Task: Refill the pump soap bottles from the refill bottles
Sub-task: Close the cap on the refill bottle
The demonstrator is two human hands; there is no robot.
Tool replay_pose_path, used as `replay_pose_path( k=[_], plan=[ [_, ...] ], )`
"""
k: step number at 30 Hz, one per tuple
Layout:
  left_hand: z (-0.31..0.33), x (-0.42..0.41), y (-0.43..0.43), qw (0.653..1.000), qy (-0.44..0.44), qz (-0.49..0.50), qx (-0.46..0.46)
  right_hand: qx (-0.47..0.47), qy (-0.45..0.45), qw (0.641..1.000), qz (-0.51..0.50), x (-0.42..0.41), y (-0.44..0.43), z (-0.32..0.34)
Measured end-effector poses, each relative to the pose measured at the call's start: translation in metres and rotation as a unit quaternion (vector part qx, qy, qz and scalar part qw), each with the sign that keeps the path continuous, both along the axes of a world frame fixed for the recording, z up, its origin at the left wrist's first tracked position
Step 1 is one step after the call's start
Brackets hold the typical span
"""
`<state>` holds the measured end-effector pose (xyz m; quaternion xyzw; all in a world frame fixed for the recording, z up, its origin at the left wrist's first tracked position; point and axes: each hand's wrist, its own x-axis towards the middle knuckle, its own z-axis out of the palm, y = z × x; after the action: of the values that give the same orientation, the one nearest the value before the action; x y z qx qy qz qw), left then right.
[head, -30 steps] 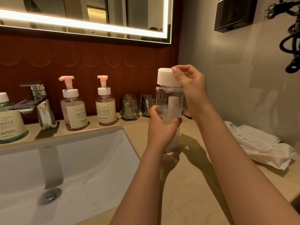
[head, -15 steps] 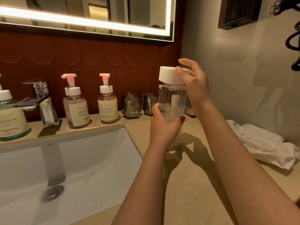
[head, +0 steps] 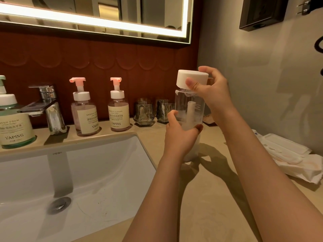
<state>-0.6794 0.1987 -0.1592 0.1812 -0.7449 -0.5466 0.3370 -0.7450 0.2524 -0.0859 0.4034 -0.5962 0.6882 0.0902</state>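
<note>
We list one clear bottle (head: 189, 109), upright above the beige counter (head: 209, 198) to the right of the sink (head: 104, 172); we cannot tell whether its base touches the counter. It is partly filled with pale liquid, with foam under the neck. Its white cap (head: 192, 78) sits on top. Left hand (head: 180, 135): fingers and thumb wrapped round the bottle's lower body. Right hand (head: 213, 91): thumb and fingers curled round the cap's rim. On the ledge behind the sink we note two pink-pump bottles, one (head: 85, 117) just right of the chrome faucet (head: 50, 109) and the other (head: 118, 116) beside it, both labelled YAPING, and a larger green bottle (head: 15, 126) left of the faucet. Two glass tumblers (head: 144, 113) stand behind the held bottle. A pack of wipes (head: 286, 151) lies at the right, by the wall.
</note>
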Motion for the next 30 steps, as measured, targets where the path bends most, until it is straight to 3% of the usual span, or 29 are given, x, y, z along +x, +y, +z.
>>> replay_pose_path(
  k=[8, 15, 19, 26, 30],
  plan=[
    [0.0, 0.002, -0.004, 0.999, 0.007, -0.025, 0.024, -0.018, -0.082, 0.989, 0.124, -0.005, -0.002, -0.001],
    [-0.002, 0.002, -0.007, 0.998, -0.001, -0.058, 0.028, -0.045, -0.086, 0.972, 0.212, -0.011, 0.004, -0.005],
    [-0.001, 0.001, -0.004, 0.999, 0.005, -0.047, 0.018, -0.029, -0.043, 0.985, 0.166, -0.009, 0.002, -0.004],
    [0.0, 0.0, -0.004, 0.999, 0.003, -0.044, 0.026, -0.046, 0.035, 0.998, -0.008, 0.0, -0.006, -0.005],
    [0.001, 0.002, -0.003, 0.999, 0.004, -0.043, 0.025, -0.041, 0.006, 0.998, 0.054, 0.0, -0.001, -0.004]
  ],
)
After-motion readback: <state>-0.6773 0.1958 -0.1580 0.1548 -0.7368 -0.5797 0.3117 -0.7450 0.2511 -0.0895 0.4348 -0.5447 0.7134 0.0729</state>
